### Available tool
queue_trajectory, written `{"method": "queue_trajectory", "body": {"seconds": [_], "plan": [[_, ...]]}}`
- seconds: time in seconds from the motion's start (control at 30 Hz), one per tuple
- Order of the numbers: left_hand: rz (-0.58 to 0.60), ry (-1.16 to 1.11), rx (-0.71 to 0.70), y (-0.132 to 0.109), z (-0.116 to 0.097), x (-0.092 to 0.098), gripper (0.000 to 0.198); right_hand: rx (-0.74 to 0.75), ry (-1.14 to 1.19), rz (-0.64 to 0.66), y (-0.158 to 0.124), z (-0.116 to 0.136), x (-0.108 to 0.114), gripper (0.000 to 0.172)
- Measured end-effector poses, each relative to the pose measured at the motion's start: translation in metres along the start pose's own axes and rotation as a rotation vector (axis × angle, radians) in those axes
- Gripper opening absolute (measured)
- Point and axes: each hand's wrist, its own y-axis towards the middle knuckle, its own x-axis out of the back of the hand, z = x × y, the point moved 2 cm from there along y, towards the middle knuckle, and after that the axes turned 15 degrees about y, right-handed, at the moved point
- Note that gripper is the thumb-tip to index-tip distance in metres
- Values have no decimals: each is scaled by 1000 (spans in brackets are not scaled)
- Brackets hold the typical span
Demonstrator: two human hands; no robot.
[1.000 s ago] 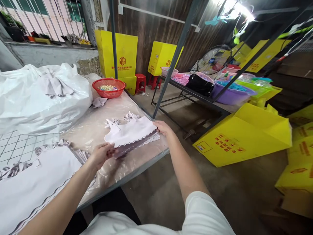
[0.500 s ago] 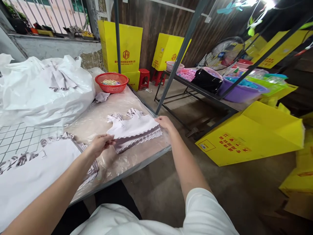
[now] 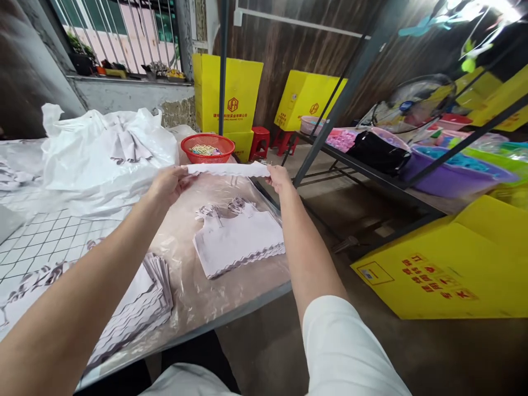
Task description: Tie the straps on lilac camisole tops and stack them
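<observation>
A pale fabric piece (image 3: 229,169) is stretched level between my two hands, raised above the table. My left hand (image 3: 170,184) pinches its left end and my right hand (image 3: 279,177) its right end. Below lies a small stack of pale cut fabric (image 3: 241,239) with scalloped lower edges and frilled strips at the top. A larger stack of similar fabric (image 3: 138,302) sits at the near left, partly hidden by my left forearm.
Plastic film covers the table (image 3: 185,275). Behind are a red basket (image 3: 207,148) and a white plastic bag (image 3: 111,159). A metal post (image 3: 330,118) slants at the right, before a rack with a purple basin (image 3: 449,170). A yellow box (image 3: 437,269) stands at the right.
Both hands have lifted a fabric piece off the small stack and up toward the red basket. The view has shifted, so the background sits lower and farther right.
</observation>
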Motion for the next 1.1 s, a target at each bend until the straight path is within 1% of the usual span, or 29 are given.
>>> {"method": "queue_trajectory", "body": {"seconds": [0.13,0.2,0.23,0.3,0.37,0.43,0.5,0.57,0.6,0.67,0.77,0.83,0.93,1.1], "plan": [[-16,66,209,-7,59,6,11,-140,-47,13,-12,-45,12,15],[-21,94,300,-10,84,9,11,-201,-67,22,-20,-65,18,22],[-21,102,328,-11,90,9,11,-219,-71,25,-22,-72,20,27],[-22,104,346,-10,92,8,12,-231,-68,30,-23,-75,21,33],[-22,93,323,-10,79,6,16,-212,-55,37,-21,-67,21,33],[-18,75,281,-14,62,4,18,-172,-37,51,-19,-54,25,25],[-4,55,221,-26,50,5,19,-125,-21,72,-23,-44,34,16],[31,46,157,-45,50,8,19,-89,-18,96,-33,-43,49,16],[55,56,140,-57,56,10,19,-80,-26,107,-41,-46,58,17],[112,104,160,-82,78,14,16,-76,-60,123,-58,-60,77,21],[163,194,288,-113,118,18,17,-85,-141,137,-80,-87,101,27],[160,228,353,-124,138,19,21,-81,-198,139,-89,-102,111,30],[143,253,389,-128,149,22,27,-55,-264,134,-91,-114,117,31],[184,262,360,-132,152,25,33,-4,-311,141,-86,-117,122,31]]}}
